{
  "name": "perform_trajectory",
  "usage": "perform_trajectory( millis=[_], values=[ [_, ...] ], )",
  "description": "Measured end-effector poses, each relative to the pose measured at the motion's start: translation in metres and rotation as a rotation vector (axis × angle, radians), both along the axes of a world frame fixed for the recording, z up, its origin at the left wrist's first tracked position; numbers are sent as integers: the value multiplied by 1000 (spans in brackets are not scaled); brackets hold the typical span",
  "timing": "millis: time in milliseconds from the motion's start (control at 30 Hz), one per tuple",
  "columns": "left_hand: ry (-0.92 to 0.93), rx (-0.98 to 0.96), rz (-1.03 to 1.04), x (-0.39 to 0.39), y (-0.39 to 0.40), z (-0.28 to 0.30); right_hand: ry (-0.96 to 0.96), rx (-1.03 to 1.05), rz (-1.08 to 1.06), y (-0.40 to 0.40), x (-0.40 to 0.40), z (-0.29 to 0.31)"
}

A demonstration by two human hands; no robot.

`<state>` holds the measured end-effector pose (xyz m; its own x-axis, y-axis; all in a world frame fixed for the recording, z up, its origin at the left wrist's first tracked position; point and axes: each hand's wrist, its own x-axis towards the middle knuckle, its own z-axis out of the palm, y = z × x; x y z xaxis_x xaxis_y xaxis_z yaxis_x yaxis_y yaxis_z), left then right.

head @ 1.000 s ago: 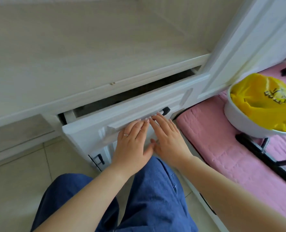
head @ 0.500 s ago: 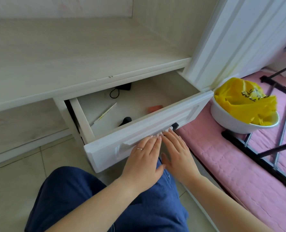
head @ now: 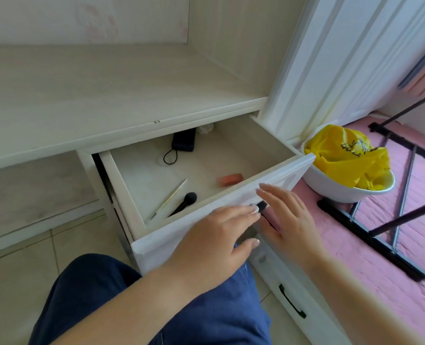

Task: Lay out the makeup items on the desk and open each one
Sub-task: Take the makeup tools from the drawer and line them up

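With the drawer (head: pixel 221 215) pulled wide under the bare desk (head: pixel 102 95), left hand (head: pixel 213 242) and right hand (head: pixel 288 217) hover at its front, fingers straight, gripping nothing; brush (head: pixel 185 201) at seven o'clock inside, orange item (head: pixel 230 180) at four; next, I'd judge, reach in, pinch one.

Your way into the drawer (head: pixel 233 143) is from above: its top stands open in front of the table (head: pixel 82 95) edge, which overhangs the back part and the black pouch (head: pixel 183 140) there. On the drawer floor the brush (head: pixel 185 202) and thin stick (head: pixel 171 197) lie near the front left, the orange block (head: pixel 230 179) to the right, with bare floor between them. Your hands, left hand (head: pixel 216 242) and right hand (head: pixel 287 215), sit before the drawer front. To the right, the white bowl (head: pixel 335 190) stands close beside the drawer's corner.
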<state>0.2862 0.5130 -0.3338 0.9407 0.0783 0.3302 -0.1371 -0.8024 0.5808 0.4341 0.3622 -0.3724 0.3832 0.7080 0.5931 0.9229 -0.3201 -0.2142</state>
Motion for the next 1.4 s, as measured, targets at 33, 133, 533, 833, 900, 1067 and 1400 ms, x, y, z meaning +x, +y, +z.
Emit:
perform_trajectory(
  millis=[33, 133, 533, 833, 900, 1067, 1400],
  values=[
    [-82, 37, 36, 0, 7, 8, -32, -3, 8, 6, 5, 11],
    [-45, 202, 190, 3, 33, 25, -40, -172, 16, 24, 20, 25],
    [459, 66, 193, -4, 47, 27, 25, -180, -17, 24, 19, 11],
    [461, 203, 87, -5, 29, 24, 45, -161, -19, -9, 8, 5],
    [458, 243, 74, -4, 26, 21, 52, -178, -21, -15, 5, 6],
    [488, 212, 23, -9, 20, 21, 61, -220, -42, -27, -3, 6],
    [535, 73, -1, 56, 44, 22, 349, -371, -49, 5, 38, 64]
  ],
)
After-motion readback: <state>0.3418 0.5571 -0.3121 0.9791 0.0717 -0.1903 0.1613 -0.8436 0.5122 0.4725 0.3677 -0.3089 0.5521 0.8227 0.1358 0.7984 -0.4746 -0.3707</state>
